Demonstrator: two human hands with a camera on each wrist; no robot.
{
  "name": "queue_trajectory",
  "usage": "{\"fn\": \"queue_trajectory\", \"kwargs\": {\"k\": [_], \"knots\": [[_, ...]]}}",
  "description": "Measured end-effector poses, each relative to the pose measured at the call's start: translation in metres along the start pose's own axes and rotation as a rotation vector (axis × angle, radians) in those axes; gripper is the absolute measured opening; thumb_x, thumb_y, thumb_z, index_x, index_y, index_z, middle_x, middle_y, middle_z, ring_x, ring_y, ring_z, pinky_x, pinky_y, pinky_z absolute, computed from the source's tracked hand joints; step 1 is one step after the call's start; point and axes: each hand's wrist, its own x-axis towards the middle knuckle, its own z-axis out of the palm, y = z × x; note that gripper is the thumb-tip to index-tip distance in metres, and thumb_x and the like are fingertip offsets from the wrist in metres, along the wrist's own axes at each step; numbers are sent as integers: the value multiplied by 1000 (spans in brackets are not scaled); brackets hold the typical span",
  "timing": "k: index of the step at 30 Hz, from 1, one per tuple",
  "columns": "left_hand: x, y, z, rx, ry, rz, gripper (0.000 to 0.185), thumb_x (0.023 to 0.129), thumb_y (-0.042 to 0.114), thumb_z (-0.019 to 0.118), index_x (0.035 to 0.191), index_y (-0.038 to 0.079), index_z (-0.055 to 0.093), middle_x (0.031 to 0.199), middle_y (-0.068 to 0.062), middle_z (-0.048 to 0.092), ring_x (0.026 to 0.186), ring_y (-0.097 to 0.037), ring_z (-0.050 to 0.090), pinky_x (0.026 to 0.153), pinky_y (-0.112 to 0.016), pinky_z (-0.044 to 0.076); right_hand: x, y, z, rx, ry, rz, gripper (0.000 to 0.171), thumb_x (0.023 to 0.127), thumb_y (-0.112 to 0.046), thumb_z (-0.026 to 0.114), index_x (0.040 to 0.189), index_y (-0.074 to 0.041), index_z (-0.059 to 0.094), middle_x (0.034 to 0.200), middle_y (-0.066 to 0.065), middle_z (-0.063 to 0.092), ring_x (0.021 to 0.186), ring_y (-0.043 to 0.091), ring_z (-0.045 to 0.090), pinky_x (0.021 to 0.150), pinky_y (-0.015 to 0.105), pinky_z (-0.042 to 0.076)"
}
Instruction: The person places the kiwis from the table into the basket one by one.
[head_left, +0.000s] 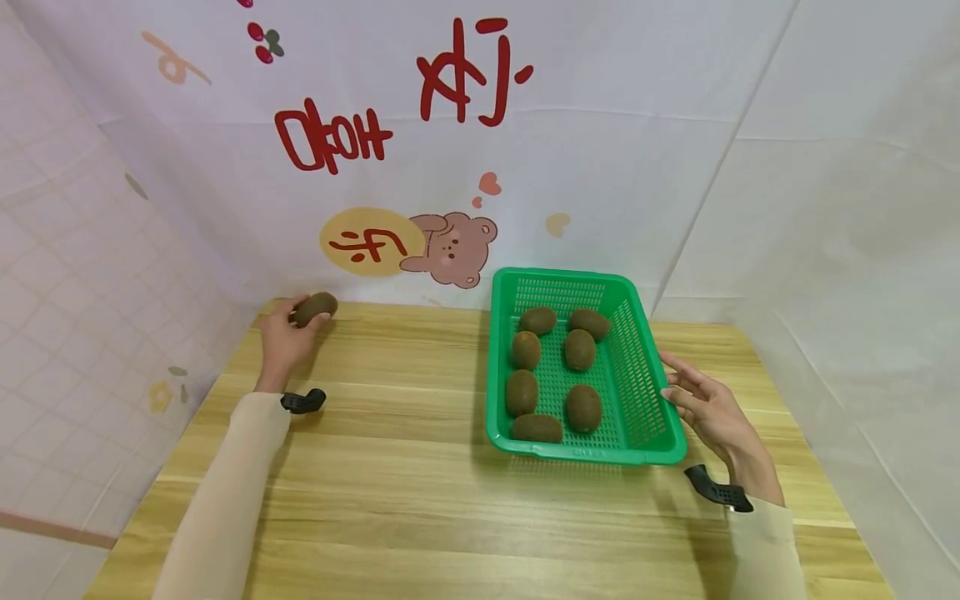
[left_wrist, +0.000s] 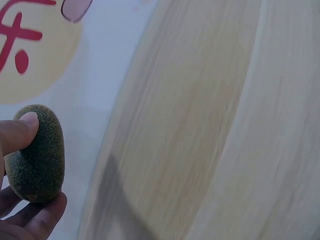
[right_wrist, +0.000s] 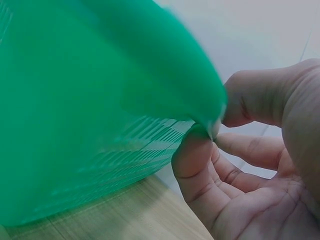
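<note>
At the table's far left, my left hand (head_left: 285,340) grips a brown fuzzy kiwi (head_left: 316,309). The left wrist view shows the thumb across one face of the kiwi (left_wrist: 42,155) and fingers under its lower end. My right hand (head_left: 716,417) is at the right side of a green plastic basket (head_left: 512,451). Seen from the right wrist, the thumb and fingers pinch the rim of the basket (right_wrist: 165,65). Several kiwis lie inside, among them one at the front right (head_left: 583,408) and one at the back left (head_left: 537,321).
A wooden table (head_left: 375,500) carries the basket on its right half. Behind it hangs a white printed cloth (head_left: 615,167) with red characters and a cartoon bear (head_left: 453,250). Pale cloth walls (head_left: 847,275) stand on both sides.
</note>
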Motion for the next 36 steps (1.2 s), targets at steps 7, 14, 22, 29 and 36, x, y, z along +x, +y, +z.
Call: {"fn": "queue_trajectory", "kwargs": {"k": [7,14,22,29,36], "knots": [[-8,13,10,-26,0,33,58,97,27,73,146,3,55,145,-25,54,126,-43,56,97,-49,51,1,0,0,32,-20,-30,70,104,-9,61,164,-8,25,124,2,57,102,7,64,82,20,58],[-12,24,19,-52,-19,62,57,95,31,75,144,6,59,144,-22,57,123,-40,60,85,-17,47,2,1,0,24,-11,-23,70,103,-10,61,163,-10,26,125,2,57,101,7,63,80,20,58],[-19,38,26,-101,-41,82,57,94,31,76,144,8,59,143,-22,58,123,-38,60,81,-8,45,1,0,-1,21,-15,-21,70,104,-10,61,164,-9,25,125,3,56,100,6,62,80,20,58],[-25,52,35,-154,-58,86,56,93,30,77,143,11,61,140,-18,60,121,-34,61,80,-8,47,1,0,-1,5,-13,-27,69,104,-11,61,164,-9,25,125,2,54,99,6,60,78,19,56],[-30,68,44,-173,-76,92,55,93,28,78,143,12,61,141,-16,60,123,-32,61,86,-14,51,3,1,-2,22,-24,-35,69,104,-10,60,164,-8,25,125,3,54,98,6,61,79,19,57]]}}
